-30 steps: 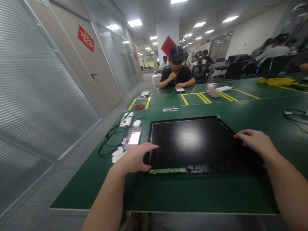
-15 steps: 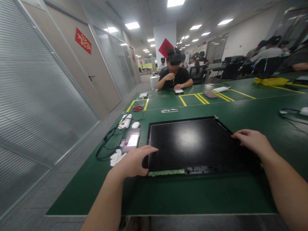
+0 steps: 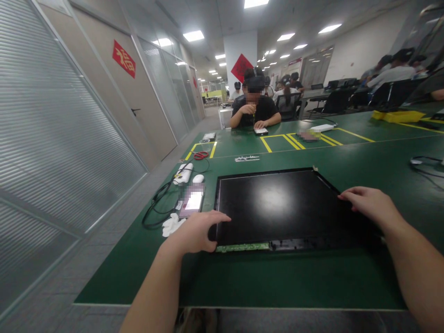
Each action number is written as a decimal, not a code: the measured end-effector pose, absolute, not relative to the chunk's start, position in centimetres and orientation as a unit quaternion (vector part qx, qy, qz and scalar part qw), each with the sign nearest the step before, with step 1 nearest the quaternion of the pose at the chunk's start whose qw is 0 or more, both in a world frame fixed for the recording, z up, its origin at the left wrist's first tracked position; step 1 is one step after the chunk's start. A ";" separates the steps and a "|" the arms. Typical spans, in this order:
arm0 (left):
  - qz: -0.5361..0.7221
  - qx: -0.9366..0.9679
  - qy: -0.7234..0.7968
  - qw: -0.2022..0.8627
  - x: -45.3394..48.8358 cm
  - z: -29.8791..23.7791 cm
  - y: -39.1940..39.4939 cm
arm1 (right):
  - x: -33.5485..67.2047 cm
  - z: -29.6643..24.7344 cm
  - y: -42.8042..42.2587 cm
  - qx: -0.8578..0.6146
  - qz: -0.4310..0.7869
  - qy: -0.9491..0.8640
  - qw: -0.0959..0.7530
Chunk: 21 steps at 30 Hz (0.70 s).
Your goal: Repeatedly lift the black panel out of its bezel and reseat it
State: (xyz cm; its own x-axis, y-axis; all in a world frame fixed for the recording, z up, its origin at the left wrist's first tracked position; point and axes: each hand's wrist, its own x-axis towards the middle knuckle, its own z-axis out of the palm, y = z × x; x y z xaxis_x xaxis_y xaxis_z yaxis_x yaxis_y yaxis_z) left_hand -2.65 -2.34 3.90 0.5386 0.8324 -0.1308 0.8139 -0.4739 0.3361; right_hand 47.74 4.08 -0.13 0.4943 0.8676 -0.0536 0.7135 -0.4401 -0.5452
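A black LCD screen panel (image 3: 270, 203) lies in front of me on the green table, light glaring off its middle. Along its near edge runs a narrow green circuit board (image 3: 243, 248). My left hand (image 3: 197, 233) grips the panel's near left corner, with the thumb at the front edge and the fingers reaching over the left side. At the right side, my right hand (image 3: 371, 206) has its thumb and fingers pinched on the panel's edge; some of its fingers are hidden. The near right corner is dark and hard to make out.
Left of the panel are a phone (image 3: 192, 201), crumpled white tissue (image 3: 172, 225), a white mouse (image 3: 198, 178), a white power strip (image 3: 183, 174), black cables (image 3: 152, 210) and red-handled scissors (image 3: 201, 156). A co-worker (image 3: 255, 104) sits opposite. A yellow tray (image 3: 397, 116) stands far right.
The view has shifted slightly, so everything appears a little further right. Both hands keep their places on the panel's edges, and the panel has not visibly moved on the table.
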 end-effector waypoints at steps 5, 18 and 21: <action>0.010 0.856 0.482 0.184 -2.5 4.1 -2.4 | 47.4 0.4 3.9 -0.839 0.164 -0.469 0.223; 0.026 0.848 0.496 0.186 -2.6 4.1 -2.3 | 47.8 -0.3 4.2 -0.841 0.154 -0.467 0.227; 0.035 0.846 0.497 0.188 -2.7 4.1 -2.3 | 47.5 0.1 4.0 -0.844 0.158 -0.461 0.224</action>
